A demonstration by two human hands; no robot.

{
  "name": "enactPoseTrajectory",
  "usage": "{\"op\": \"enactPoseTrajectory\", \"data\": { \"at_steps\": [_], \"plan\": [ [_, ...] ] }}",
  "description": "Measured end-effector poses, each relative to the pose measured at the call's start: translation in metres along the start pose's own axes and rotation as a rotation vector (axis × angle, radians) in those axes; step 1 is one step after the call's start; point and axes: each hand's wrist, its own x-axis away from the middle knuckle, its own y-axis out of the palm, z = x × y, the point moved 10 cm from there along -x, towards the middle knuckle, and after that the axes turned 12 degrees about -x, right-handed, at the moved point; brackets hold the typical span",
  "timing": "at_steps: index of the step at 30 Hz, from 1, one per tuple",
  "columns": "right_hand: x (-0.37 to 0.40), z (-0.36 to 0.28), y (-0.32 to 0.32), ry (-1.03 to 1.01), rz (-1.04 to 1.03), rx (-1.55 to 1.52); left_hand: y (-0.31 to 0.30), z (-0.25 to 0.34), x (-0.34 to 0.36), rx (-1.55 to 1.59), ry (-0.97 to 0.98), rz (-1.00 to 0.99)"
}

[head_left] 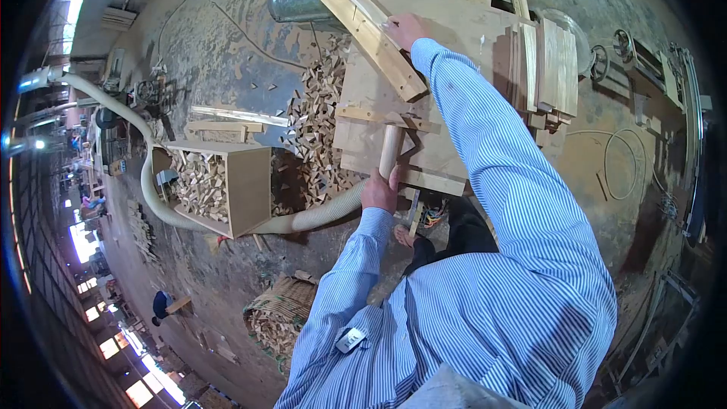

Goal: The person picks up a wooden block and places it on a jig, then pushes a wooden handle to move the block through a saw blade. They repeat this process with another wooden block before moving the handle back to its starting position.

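My left hand [381, 191] is closed around the lower end of a round wooden handle [390, 151], whose top meets a flat wooden crosspiece [413, 124] on the worktable [447, 11]. Farther out, my right hand [407, 30] has its fingers closed at the near end of a pale wooden strip [371, 10]. Beside that strip, a thick wooden bar [376, 47] with holes along it lies diagonally across the tabletop. My right fingertips are partly hidden.
Stacked wooden boards [556, 68] stand at the table's right edge. Small wood offcuts [312, 125] are heaped on the floor to the left, beside an offcut-filled wooden box [250, 189] and a ribbed hose [322, 216]. A woven basket [284, 299] sits nearer; a person [160, 307] is far left.
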Motion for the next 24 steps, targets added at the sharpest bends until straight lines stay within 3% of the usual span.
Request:
{"op": "enactPoseTrajectory", "data": {
  "at_steps": [10, 13, 17, 19, 22, 24],
  "plan": [
    [-0.017, 0.003, -0.010, 0.043, -0.054, 0.062, -0.004, 0.014, -0.018, -0.015, 0.023, 0.085],
    [-0.004, 0.006, -0.008, -0.067, 0.059, -0.051, -0.004, 0.010, -0.009, -0.013, 0.045, 0.092],
    [0.043, -0.016, -0.018, -0.078, 0.047, -0.080, -0.002, -0.005, 0.007, 0.000, 0.027, 0.095],
    [0.066, -0.035, -0.038, -0.175, 0.227, 0.194, 0.005, -0.016, 0.015, 0.020, 0.049, 0.108],
    [0.086, -0.041, -0.031, -0.300, 0.257, 0.255, 0.006, -0.029, 0.033, 0.017, 0.029, 0.062],
    [0.105, -0.054, -0.027, -0.237, 0.173, 0.220, 0.004, -0.034, 0.043, 0.018, 0.038, 0.061]
  ]
}}
